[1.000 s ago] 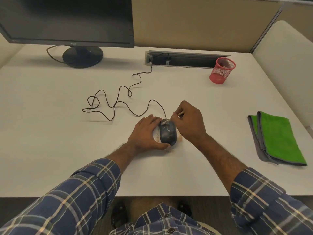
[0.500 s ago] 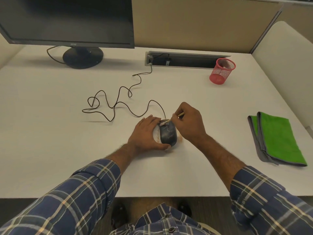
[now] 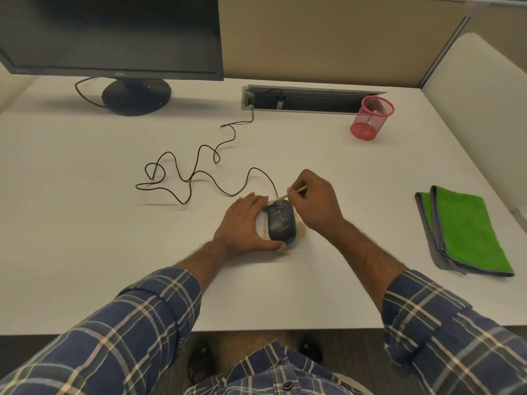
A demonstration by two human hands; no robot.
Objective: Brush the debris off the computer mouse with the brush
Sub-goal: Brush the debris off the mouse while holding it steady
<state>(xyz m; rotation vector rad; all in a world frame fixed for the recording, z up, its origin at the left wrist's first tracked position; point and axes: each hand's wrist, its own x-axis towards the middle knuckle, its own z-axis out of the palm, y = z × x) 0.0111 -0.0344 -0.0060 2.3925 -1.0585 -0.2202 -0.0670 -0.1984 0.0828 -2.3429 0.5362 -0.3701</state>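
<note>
Compared with 0.5 s ago, the brush [image 3: 288, 194] bristles sit slightly further left on the front of the mouse [image 3: 281, 222]; both hands are otherwise unchanged. The left hand [image 3: 245, 226] clasps the mouse's left side at desk [image 3: 85, 223] centre, and the right hand [image 3: 315, 205] pinches the brush handle. The monitor [image 3: 111, 35] bezel logo is too small to read reliably.

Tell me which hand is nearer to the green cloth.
Right. The right hand, holding the brush over the mouse, lies on the side of the green cloth; the left hand grips the mouse's far side.
</note>
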